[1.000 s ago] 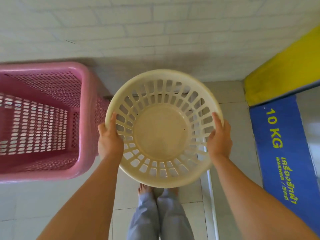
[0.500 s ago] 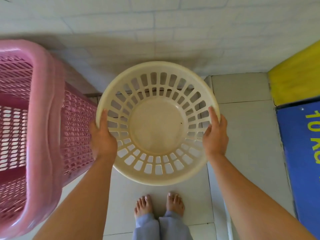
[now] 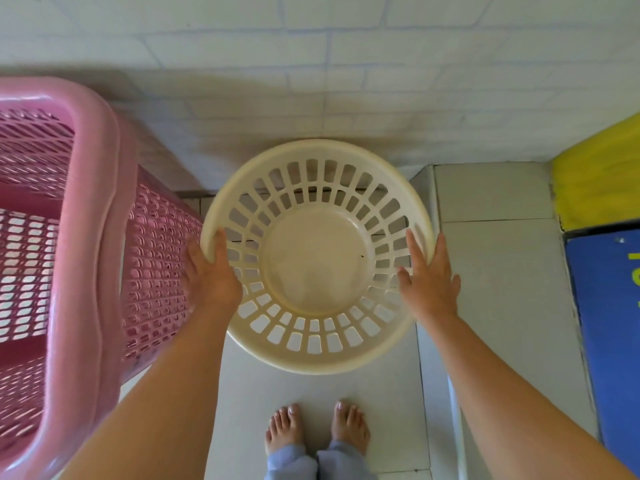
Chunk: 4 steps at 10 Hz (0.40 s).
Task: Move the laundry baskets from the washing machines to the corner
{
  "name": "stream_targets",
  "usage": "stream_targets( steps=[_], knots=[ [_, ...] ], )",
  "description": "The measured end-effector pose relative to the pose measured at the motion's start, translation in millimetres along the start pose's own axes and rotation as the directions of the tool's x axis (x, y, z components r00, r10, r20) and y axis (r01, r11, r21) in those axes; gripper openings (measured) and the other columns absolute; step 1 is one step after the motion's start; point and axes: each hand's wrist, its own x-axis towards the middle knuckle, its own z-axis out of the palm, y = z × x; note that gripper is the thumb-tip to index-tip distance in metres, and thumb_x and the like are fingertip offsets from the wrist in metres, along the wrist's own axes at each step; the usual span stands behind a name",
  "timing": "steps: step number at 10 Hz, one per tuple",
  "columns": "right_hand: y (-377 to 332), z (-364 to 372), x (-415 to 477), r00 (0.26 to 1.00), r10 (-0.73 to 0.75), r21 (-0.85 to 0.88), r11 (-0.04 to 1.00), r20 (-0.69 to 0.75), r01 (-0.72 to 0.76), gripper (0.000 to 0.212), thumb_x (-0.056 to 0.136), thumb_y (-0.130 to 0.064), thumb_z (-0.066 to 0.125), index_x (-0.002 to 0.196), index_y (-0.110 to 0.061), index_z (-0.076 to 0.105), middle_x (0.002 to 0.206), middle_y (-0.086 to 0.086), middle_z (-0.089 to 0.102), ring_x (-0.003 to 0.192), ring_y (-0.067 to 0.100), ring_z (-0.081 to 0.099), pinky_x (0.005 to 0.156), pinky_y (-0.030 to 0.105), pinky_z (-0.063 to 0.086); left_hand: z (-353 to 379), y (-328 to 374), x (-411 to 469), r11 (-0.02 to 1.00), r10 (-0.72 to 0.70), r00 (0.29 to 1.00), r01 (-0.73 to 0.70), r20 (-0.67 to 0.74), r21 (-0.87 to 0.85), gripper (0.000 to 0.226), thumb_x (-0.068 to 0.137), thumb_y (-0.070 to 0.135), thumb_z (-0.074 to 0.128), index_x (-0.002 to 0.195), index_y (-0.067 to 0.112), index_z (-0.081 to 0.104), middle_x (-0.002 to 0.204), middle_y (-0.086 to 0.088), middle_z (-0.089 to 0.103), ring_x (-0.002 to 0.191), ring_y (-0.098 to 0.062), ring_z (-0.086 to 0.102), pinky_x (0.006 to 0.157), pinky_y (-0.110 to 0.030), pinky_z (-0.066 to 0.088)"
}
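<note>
A round cream laundry basket (image 3: pixel 313 265) with slotted sides sits low over the tiled floor, close to the white brick wall. My left hand (image 3: pixel 211 275) grips its left rim, thumb hooked inside. My right hand (image 3: pixel 427 278) lies against the right rim with its fingers spread and straight, not curled around it. A tall pink mesh laundry basket (image 3: pixel 86 237) stands directly left of the cream one, almost touching my left hand.
The white brick wall (image 3: pixel 311 81) runs behind both baskets. A blue washing machine front (image 3: pixel 609 323) with yellow lettering and a yellow panel (image 3: pixel 599 174) fill the right edge. My bare feet (image 3: pixel 315 424) stand on pale floor tiles just behind the cream basket.
The cream basket has gone down and toward the wall beside the pink basket. My right hand's fingers have opened off the rim; my left hand keeps its grip.
</note>
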Motion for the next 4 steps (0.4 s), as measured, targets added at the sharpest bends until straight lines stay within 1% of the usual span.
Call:
stream_targets(
  steps=[1, 2, 3, 4],
  knots=[
    [-12.9, -18.1, -16.2, 0.998, -0.052, -0.096, 0.994, -0.019, 0.05, 0.061, 0.098, -0.043, 0.037, 0.149, -0.046, 0.004, 0.162, 0.005, -0.01, 0.149, 0.025, 0.003, 0.116, 0.056, 0.011, -17.1, 9.0, -15.8, 0.992, 0.079, 0.997, -0.079, 0.003, 0.095, 0.068, 0.099, 0.032, 0.041, 0.154, 0.03, 0.001, 0.161, -0.011, -0.014, 0.148, -0.032, -0.01, 0.12, -0.051, 0.004],
    [-37.0, -49.6, -45.7, 0.975, -0.201, -0.136, 0.973, -0.089, 0.188, 0.059, 0.098, -0.041, 0.038, 0.152, -0.036, 0.013, 0.162, 0.009, 0.004, 0.148, 0.029, 0.01, 0.117, 0.05, 0.016, -48.6, 18.2, -44.8, 0.981, 0.14, 0.99, -0.142, 0.028, 0.13, 0.063, 0.101, 0.039, 0.031, 0.154, 0.026, -0.001, 0.162, -0.011, -0.011, 0.149, -0.03, -0.011, 0.121, -0.05, 0.002],
    [-62.0, -90.3, -75.6, 0.941, -0.307, -0.109, 0.95, -0.139, 0.294, 0.059, 0.099, -0.037, 0.038, 0.153, -0.029, 0.014, 0.162, 0.007, 0.011, 0.148, 0.027, 0.011, 0.119, 0.047, 0.016, -95.3, 31.4, -81.6, 0.979, 0.164, 0.986, -0.166, 0.023, 0.117, 0.06, 0.102, 0.038, 0.026, 0.154, 0.025, -0.001, 0.162, -0.008, -0.011, 0.149, -0.026, -0.011, 0.121, -0.047, 0.0],
    [-82.3, -138.9, -112.0, 0.92, -0.371, -0.132, 0.925, -0.124, 0.356, 0.061, 0.1, -0.039, 0.034, 0.154, -0.023, 0.01, 0.162, 0.007, 0.011, 0.149, 0.025, 0.008, 0.121, 0.043, 0.012, -147.0, 40.4, -119.7, 0.96, 0.268, 0.963, -0.265, -0.022, 0.095, 0.058, 0.102, 0.037, 0.025, 0.154, 0.023, 0.003, 0.163, -0.007, -0.007, 0.15, -0.024, -0.008, 0.122, -0.045, 0.0]
  ],
)
